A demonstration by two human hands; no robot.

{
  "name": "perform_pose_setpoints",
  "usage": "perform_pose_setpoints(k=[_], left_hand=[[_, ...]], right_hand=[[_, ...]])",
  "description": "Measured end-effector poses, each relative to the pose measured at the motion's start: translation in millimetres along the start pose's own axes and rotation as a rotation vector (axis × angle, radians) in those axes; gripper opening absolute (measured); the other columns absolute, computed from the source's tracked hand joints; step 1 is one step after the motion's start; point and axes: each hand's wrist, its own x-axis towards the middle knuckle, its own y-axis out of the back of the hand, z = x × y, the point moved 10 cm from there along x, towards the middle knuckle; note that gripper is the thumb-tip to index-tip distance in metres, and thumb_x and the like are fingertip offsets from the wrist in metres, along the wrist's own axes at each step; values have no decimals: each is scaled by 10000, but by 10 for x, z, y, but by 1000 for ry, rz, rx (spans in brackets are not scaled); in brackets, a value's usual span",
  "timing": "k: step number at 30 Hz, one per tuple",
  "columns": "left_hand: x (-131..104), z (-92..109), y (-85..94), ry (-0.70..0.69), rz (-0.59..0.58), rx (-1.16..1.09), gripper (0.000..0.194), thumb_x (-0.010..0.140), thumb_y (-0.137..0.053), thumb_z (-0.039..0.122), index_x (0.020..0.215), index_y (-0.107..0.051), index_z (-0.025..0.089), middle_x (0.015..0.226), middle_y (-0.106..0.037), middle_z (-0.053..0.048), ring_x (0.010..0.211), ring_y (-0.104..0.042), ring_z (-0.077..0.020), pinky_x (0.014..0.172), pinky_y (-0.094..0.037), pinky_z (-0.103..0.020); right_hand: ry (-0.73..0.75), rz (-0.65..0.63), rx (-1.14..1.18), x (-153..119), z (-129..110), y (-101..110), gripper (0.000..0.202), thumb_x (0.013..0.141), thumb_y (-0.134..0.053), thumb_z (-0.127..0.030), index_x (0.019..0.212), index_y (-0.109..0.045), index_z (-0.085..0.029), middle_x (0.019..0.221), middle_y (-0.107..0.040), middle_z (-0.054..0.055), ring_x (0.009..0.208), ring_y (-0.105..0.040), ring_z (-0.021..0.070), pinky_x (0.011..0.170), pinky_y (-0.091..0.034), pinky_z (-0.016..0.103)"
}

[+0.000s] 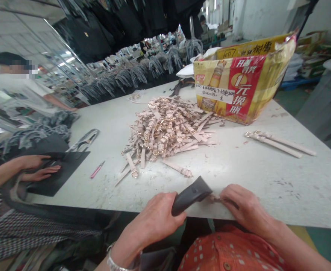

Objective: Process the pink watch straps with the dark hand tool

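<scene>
My left hand (161,214) is closed round a dark, flat, leather-like piece (192,194) with a small round dot near its wide end. Close to that end, my right hand (243,205) pinches what looks like a beige buckle strap (214,198); it is blurred and mostly hidden by the fingers. Both hands are at the table's near edge. Beyond them lies a big heap of beige buckle straps (165,130) with gold-coloured buckles. A single loose strap (178,168) rests between the heap and my hands.
A yellow and red carton (239,84) stands behind the heap on the white table (267,180). Two straps (280,143) lie apart at right. A pink-handled tool (97,170) lies at left, near a co-worker's hands (43,171) on a black panel (69,165). Another person (27,88) stands beyond.
</scene>
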Motion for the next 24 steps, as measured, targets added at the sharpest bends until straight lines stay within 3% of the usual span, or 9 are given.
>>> perform_pose_setpoints(k=[6, 14, 24], left_hand=[[-73, -55, -167, -3, -38, -18, 274, 798, -512, 427, 915, -622, 205, 925, -657, -67, 897, -615, -237, 776, -459, -326], [-58, -77, -234, 12, -31, -38, 278, 812, -509, 439, 927, -616, 209, 918, -654, -70, 897, -613, -241, 757, -461, -325], [-116, 226, -168, -124, -38, 78, 244, 842, -479, 410, 943, -602, 225, 922, -660, -58, 911, -615, -266, 779, -460, -366]], right_hand=[[-45, -42, 33, -18, -28, -33, 135, 948, -476, -221, 936, -610, -209, 862, -601, 59, 807, -583, 194, 709, -475, 318], [-49, -21, -9, -82, 72, 36, 166, 886, -513, -158, 1029, -592, -192, 990, -590, 99, 918, -565, 231, 784, -493, 381], [-51, -26, 44, -86, 101, 14, 121, 905, -502, -172, 978, -596, -193, 926, -590, 84, 872, -555, 224, 750, -479, 375]])
